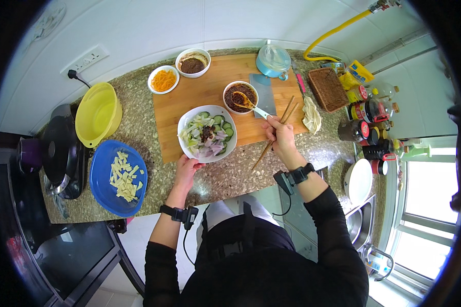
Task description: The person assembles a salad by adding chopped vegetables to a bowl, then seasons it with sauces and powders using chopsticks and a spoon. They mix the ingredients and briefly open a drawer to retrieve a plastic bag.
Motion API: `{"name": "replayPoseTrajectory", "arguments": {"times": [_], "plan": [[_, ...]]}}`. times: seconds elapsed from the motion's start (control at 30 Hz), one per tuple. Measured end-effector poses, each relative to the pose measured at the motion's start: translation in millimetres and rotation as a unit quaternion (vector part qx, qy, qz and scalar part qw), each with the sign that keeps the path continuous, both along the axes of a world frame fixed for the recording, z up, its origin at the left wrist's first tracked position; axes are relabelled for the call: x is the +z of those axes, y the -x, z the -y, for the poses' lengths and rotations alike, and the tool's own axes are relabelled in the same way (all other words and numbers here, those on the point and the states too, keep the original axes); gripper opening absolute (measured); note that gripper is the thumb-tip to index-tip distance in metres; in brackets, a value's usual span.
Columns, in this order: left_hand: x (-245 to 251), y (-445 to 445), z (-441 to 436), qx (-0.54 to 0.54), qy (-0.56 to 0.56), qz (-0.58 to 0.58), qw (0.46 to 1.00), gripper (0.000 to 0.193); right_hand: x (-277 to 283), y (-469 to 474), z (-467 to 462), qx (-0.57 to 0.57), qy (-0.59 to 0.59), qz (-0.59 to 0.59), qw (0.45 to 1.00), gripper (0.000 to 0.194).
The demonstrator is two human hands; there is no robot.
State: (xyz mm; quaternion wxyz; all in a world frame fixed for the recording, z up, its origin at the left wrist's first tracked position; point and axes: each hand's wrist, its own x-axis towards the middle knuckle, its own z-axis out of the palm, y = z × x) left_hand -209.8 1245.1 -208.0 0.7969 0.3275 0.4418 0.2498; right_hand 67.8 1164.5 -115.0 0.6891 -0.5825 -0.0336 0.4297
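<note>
My left hand grips the near rim of a white bowl at the front edge of the wooden cutting board. Inside lie cucumber slices, pale chopped vegetable, purple onion pieces and a dark dollop of sauce. With my right hand I hold a spoon by its white handle. Its bowl rests in dark chili sauce within a smaller white bowl. A pair of wooden chopsticks is also held in that hand, slanting across the board's edge.
Shredded carrot and brown paste sit in bowls at the back left. A cleaver lies beneath the sauce bowl's right side. Blue and yellow basins stand left; a wicker basket, cloth and several jars right.
</note>
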Motion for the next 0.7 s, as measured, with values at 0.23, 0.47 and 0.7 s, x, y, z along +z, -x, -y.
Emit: {"name": "replayPoseTrajectory", "arguments": {"times": [0.23, 0.47, 0.7], "plan": [[-2.2, -0.2, -0.4, 0.001, 0.004, -0.001, 1.000, 0.021, 7.8, 39.0, 11.5, 0.163, 0.034, 0.109, 0.980, 0.018], [1.1, -0.4, 0.4, 0.001, 0.002, -0.003, 1.000, 0.019, -2.3, 70.7, 21.1, 0.257, -0.026, 0.539, 0.802, 0.010], [2.5, -1.4, 0.2, 0.009, 0.007, -0.001, 1.000, 0.019, 3.5, 72.1, 18.0, 0.231, 0.042, 0.274, 0.933, 0.011]]}}
